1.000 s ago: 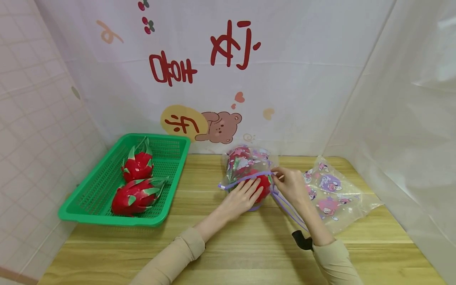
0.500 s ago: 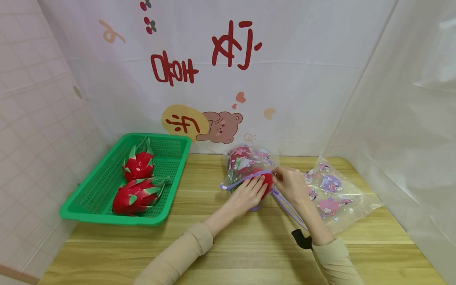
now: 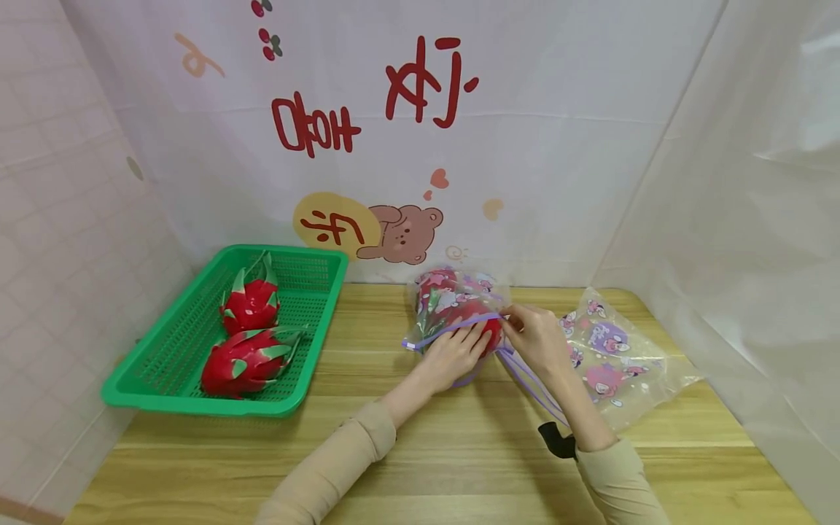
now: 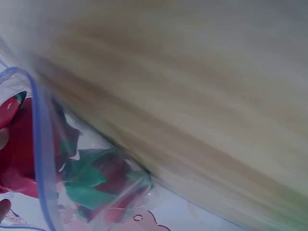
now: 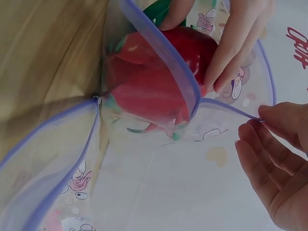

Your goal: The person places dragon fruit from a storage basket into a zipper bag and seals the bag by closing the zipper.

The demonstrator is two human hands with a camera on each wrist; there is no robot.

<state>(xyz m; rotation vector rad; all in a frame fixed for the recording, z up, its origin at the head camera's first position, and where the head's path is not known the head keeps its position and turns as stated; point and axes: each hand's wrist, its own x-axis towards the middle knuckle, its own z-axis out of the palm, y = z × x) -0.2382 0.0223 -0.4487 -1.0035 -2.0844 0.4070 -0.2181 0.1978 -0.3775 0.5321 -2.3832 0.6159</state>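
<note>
The left hand (image 3: pixel 453 356), fingers extended and pressing on a dragon fruit (image 5: pixel 192 48), has edged forward, leaving the fruit deeper in the printed zip bag (image 3: pixel 450 298). The right hand (image 3: pixel 541 344) keeps pinching the purple zip edge (image 5: pixel 176 62), the mouth not yet closed; well apart, two more dragon fruits (image 3: pixel 238 364) lie in the green basket (image 3: pixel 197 403).

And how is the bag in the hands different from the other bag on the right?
The held bag bulges around red fruit; the other bag lies mostly flat, with no fruit visible inside. The right hand pinches the held bag's edge; the other bag is not held. Both are clear, with purple edges and cartoon prints.
</note>
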